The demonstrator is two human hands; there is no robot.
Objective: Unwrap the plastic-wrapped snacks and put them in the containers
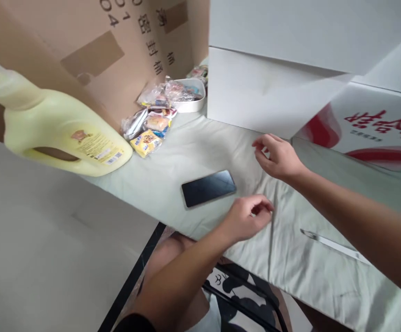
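Where the flat black rectangular phone (209,189) lies: on pale green cloth (190,147), just beside the left hand.
Left hand (250,216): half curled, visibly empty.
Right hand (278,157): loosely bent, visibly empty, palm hidden.
Pale yellow plastic bottle (60,122): top cut off.

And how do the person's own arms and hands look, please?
The left hand and right hand wear no gloves; neither wrist shows a watch. The left forearm and right forearm are bare. What looks like a black sleeve ends near the left elbow. No sleeve shows on the right.
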